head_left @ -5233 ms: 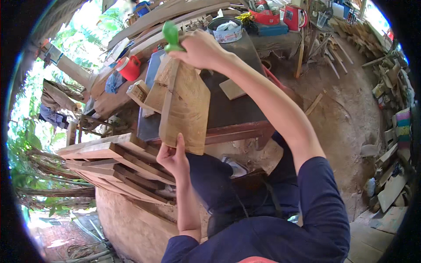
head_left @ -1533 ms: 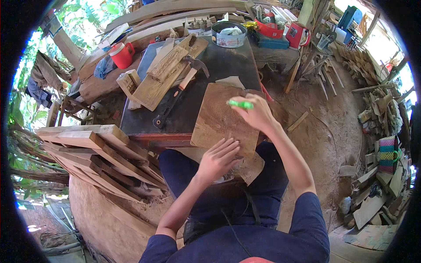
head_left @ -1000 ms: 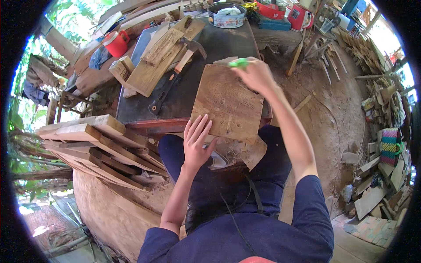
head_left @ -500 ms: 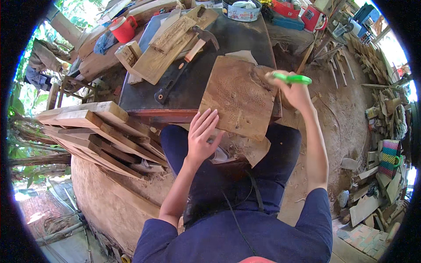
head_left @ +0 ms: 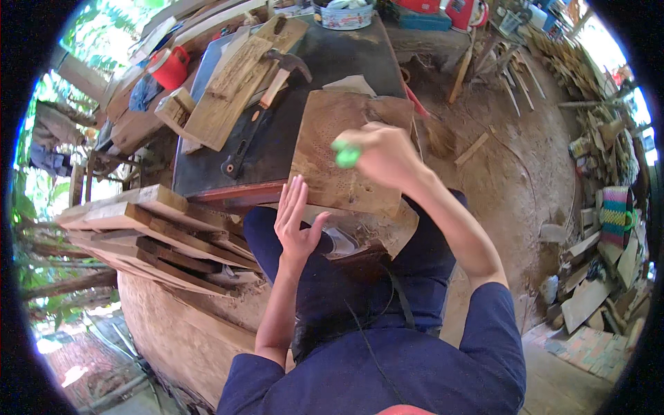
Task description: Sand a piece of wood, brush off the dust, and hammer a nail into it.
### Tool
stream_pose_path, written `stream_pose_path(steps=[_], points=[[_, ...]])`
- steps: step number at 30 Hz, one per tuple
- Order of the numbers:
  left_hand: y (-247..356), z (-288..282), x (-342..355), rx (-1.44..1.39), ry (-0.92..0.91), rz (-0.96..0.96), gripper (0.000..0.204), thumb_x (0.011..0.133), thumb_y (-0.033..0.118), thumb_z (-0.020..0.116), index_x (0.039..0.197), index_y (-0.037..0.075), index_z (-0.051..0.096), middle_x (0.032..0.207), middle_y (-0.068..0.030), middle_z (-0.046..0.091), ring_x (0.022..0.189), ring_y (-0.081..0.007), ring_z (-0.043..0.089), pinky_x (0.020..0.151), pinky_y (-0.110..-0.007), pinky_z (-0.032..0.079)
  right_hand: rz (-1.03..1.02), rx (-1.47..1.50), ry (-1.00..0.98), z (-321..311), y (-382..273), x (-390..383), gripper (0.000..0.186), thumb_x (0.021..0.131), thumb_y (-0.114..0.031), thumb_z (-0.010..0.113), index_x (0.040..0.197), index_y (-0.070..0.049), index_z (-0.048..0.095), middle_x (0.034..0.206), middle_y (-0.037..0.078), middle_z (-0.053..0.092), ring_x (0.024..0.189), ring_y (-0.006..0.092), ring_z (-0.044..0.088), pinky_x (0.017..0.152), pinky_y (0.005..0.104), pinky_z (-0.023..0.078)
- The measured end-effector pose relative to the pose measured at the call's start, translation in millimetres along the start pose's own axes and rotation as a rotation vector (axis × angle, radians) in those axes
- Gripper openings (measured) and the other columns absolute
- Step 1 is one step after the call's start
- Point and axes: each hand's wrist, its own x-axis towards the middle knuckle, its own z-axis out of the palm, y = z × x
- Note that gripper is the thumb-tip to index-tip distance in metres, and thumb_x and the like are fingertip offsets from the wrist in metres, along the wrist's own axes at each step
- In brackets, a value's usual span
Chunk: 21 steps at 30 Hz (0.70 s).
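My right hand (head_left: 384, 155), blurred by motion, grips a small green object (head_left: 346, 153) above the middle of a square, pitted brown board (head_left: 328, 111) lying at the dark table's (head_left: 270, 155) near right corner. My left hand (head_left: 295, 220) is open, fingers straight, fingertips at the board's lower left edge; whether they touch it is unclear. A pale scrap (head_left: 346, 84) shows beyond the board. Left of it lie a hammer (head_left: 275, 90), a black tool (head_left: 242, 138) and stacked planks (head_left: 207, 124).
Long planks (head_left: 138, 218) are piled at near left. A red jug (head_left: 166, 66) sits on timber at back left, a round tin (head_left: 344, 15) at the table's far end. Wood scraps and a woven bag (head_left: 615, 214) line the right side of the dirt floor (head_left: 512, 180).
The board was held raised 5.2 seconds ago; now it lies flat. My right hand with the green object has swung leftward from the board's right edge to over its middle.
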Motion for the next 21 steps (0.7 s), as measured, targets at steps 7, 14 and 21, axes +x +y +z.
stream_pose_path(steps=[7, 14, 21], points=[[7, 6, 4, -0.041, 0.022, -0.001, 0.048, 0.097, 0.016, 0.062, 0.137, -0.01, 0.061, 0.14, -0.0278, 0.062, 0.136, -0.0439, 0.056, 0.117, -0.055, 0.041, 0.463, 0.097, -0.052, -13, 33, 43, 0.043, 0.097, -0.044, 0.068, 0.082, -0.003, 0.075, 0.068, 0.019, 0.068, 0.064, 0.0353, 0.07, 0.062, 0.0448, 0.054], [6, 9, 3, 0.014, 0.086, 0.039, 0.042, 0.105, 0.016, 0.044, 0.128, -0.011, 0.066, 0.133, -0.0256, 0.067, 0.131, -0.0436, 0.061, 0.114, -0.055, 0.044, 0.354, 0.179, -0.338, -28, 35, 66, 0.042, 0.092, -0.043, 0.072, 0.092, -0.001, 0.073, 0.081, 0.021, 0.074, 0.07, 0.0364, 0.073, 0.069, 0.0467, 0.059], [-6, 5, -1, -0.002, 0.101, 0.043, 0.042, 0.106, 0.013, 0.039, 0.118, -0.011, 0.072, 0.123, -0.0234, 0.073, 0.125, -0.0417, 0.066, 0.112, -0.056, 0.046, 0.099, 0.223, -0.453, -19, -39, 38, 0.034, 0.1, -0.039, 0.064, 0.109, -0.008, 0.074, 0.067, 0.018, 0.068, 0.062, 0.0313, 0.071, 0.055, 0.0409, 0.053]])
